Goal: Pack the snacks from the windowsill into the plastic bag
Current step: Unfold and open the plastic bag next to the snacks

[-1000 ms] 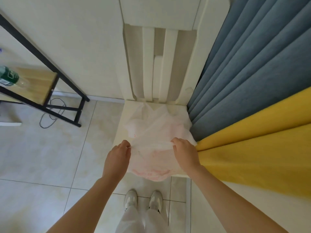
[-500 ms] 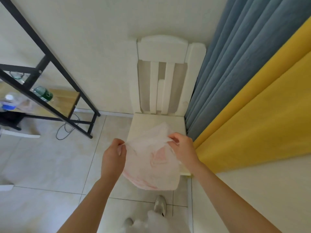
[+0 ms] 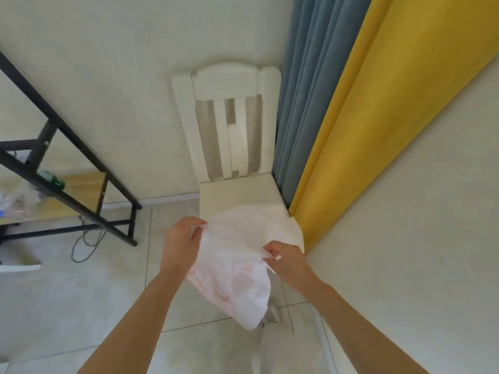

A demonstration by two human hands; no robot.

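Observation:
A thin white plastic bag (image 3: pixel 237 268) with faint pink print hangs in the air in front of the chair seat, held by both hands. My left hand (image 3: pixel 179 242) pinches its upper left edge. My right hand (image 3: pixel 283 259) pinches the edge on the right side, a little lower. The bag droops below my hands toward the floor. No snacks and no windowsill are in view.
A white wooden chair (image 3: pixel 229 147) stands against the wall straight ahead. Blue and yellow curtains (image 3: pixel 351 125) hang to its right. At the left is a black metal rack (image 3: pixel 67 168) with a wooden shelf, a green bottle (image 3: pixel 51 179) and a cable on the tiled floor.
The bag has come up off the chair seat and now hangs free between my hands. My view has tilted upward, and my right hand now sits lower than my left.

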